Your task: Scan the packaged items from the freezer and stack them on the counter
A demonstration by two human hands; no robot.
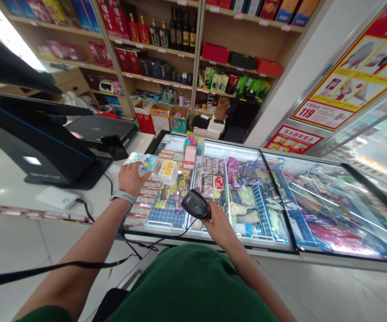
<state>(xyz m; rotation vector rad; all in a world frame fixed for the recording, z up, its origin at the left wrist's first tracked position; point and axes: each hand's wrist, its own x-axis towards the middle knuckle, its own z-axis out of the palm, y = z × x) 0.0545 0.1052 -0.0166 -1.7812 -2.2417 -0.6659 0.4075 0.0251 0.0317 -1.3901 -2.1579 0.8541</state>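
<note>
My left hand [131,178], with a watch on the wrist, rests its spread fingers on a blue-labelled package [149,163] at the left end of the glass-topped freezer. Just right of it lies a clear package with a yellow label [167,170]. Part of a light package [134,157] shows beyond the fingers. A black handheld scanner [196,205] is gripped in my right hand [216,218] above the glass, its cable hanging toward the front edge. Whether the left fingertips grip or only touch the package is hard to see.
The freezer [297,251] extends far to the right. On the left counter stand a black monitor stand [62,152] and a white box [57,197]. A colourful item [191,139] sits at the freezer's back edge. Black cables cross the front edge; shelves [166,48] rise behind.
</note>
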